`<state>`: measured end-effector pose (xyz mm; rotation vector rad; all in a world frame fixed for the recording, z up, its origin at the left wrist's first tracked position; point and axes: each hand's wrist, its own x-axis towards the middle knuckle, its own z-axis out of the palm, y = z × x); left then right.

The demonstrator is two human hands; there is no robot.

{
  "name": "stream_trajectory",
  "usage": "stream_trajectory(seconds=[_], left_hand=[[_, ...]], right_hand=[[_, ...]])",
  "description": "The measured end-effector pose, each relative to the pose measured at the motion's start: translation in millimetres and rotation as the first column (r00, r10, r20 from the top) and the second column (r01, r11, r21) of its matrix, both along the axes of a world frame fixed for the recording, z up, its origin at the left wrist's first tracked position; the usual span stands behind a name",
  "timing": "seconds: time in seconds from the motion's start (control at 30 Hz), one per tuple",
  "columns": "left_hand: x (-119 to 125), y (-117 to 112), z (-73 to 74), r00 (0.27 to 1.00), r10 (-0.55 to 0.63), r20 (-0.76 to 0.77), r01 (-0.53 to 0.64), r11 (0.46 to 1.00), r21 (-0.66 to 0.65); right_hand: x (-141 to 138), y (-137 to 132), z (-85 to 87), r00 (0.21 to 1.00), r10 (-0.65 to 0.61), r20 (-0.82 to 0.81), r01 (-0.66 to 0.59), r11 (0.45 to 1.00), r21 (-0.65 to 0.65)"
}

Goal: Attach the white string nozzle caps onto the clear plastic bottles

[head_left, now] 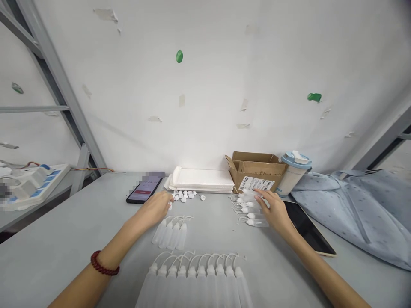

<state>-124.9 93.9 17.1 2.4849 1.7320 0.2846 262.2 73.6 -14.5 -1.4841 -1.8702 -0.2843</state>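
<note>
My left hand reaches to the edge of a small pile of white caps. Its fingers are drawn together, and the fingertips are partly hidden. At the right, my right hand pinches the end of a small translucent squeeze bottle in front of the cardboard box. More squeeze bottles with thin curved spouts lie just below that hand, tips to the left. A short group of these bottles lies mid-table. Nearer me, a long side-by-side row of bottles has its curved spouts pointing away.
Behind the caps lies a stack of white padded envelopes, beside an open cardboard box. A lidded cup, a dark tablet and grey-blue fabric are at the right. A phone and a power strip are leftward.
</note>
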Motion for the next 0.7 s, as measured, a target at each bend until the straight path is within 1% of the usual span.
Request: stream_trajectory(seconds=[0.2, 0.3, 0.4, 0.47, 0.53, 0.6, 0.7], left_hand=[[5, -4, 4.5, 1.000, 0.012, -0.007, -0.013, 1.000, -0.009], [5, -5, 6.0, 1.000, 0.000, 0.021, 0.000, 1.000, -0.001], [4, -4, 5.7, 0.998, -0.011, 0.059, 0.012, 1.000, -0.017], [5, -5, 6.1, 0.998, -0.015, 0.065, 0.018, 0.999, -0.034], [5, -7, 7.1, 0.998, -0.018, 0.062, 0.021, 0.999, -0.047], [6, -9, 8.5, 0.998, -0.017, 0.059, 0.020, 0.998, -0.058], [8, -11, 10.1, 0.998, -0.019, 0.052, 0.022, 0.997, -0.070]], right_hand=[[0, 3, -2.5, 0.999, 0.036, 0.020, -0.036, 0.999, 0.011], [0, 2, -1.5, 0.998, 0.037, 0.052, -0.038, 0.999, 0.007], [-1, 1, 0.6, 0.995, 0.020, 0.096, -0.024, 0.999, 0.040], [-6, -2, 3.6, 0.993, 0.000, 0.121, -0.009, 0.997, 0.076], [-17, -9, 8.7, 0.989, 0.011, 0.145, -0.026, 0.995, 0.098], [-35, -21, 16.0, 0.981, 0.108, 0.160, -0.122, 0.989, 0.081], [-68, -49, 27.9, 0.933, 0.301, 0.198, -0.313, 0.949, 0.029]])
